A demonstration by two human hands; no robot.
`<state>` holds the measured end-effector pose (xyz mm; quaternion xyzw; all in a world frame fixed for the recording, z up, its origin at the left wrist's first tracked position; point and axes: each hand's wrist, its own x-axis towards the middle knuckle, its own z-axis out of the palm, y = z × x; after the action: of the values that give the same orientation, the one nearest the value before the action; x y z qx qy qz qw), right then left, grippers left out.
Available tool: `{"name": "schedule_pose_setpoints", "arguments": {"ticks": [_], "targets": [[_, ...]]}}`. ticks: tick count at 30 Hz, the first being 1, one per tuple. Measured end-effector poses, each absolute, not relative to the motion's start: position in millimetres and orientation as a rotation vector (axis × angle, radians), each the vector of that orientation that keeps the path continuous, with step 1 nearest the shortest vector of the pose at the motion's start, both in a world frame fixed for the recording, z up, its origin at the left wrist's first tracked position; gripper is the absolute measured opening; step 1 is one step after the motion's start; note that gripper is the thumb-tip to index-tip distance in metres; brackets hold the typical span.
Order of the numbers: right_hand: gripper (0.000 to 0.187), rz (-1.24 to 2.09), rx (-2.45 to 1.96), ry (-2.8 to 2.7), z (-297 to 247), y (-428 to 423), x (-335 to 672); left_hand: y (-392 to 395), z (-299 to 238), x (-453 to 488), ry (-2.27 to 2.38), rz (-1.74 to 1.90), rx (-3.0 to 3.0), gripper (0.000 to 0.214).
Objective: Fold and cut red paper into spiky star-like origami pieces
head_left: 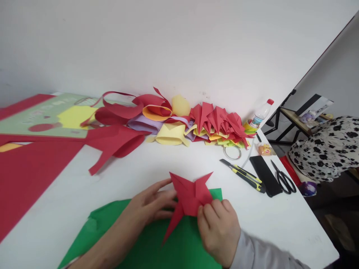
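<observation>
A red folded-paper piece (193, 194) with several pointed arms is held up over a large green sheet of paper (168, 243). My right hand (218, 228) is closed on its lower right side, thumb and curled fingers pinching the edge. At the left edge of the piece is my left hand (151, 203), its fingers stretched and apart. Some of those fingertips reach the paper's edge or pass behind it; I cannot tell if they press on it. The green sheet lies under both hands, with a creased upper left corner.
Folded red pieces (215, 117) and rolled paper shapes (171, 132) line the wall. On the right lie a utility knife (244, 175), black scissors (284, 181), a black flat case (265, 175), a tape roll (232, 152) and a bottle (259, 116). Red sheets (33, 168) cover the left.
</observation>
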<state>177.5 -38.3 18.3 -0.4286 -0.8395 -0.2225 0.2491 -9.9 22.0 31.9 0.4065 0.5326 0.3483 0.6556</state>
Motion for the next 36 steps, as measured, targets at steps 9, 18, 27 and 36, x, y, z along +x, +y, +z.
{"name": "schedule_pose_setpoints", "arguments": {"ticks": [9,18,27,36], "targets": [[0.014,0.201,-1.157,-2.245,17.9,-18.8,214.0,23.7,10.3,-18.2,1.456,0.721,1.455,0.082],[0.014,0.386,-1.008,-2.421,16.2,-15.5,224.0,5.5,6.0,-16.2,0.762,0.773,2.858,0.046],[0.045,0.409,-0.922,-2.617,32.2,-18.3,234.2,5.6,12.3,-12.5,0.695,0.528,2.824,0.022],[0.016,0.469,-1.092,-2.352,20.5,-25.2,230.2,4.3,12.0,-12.8,0.689,0.566,2.803,0.019]]}}
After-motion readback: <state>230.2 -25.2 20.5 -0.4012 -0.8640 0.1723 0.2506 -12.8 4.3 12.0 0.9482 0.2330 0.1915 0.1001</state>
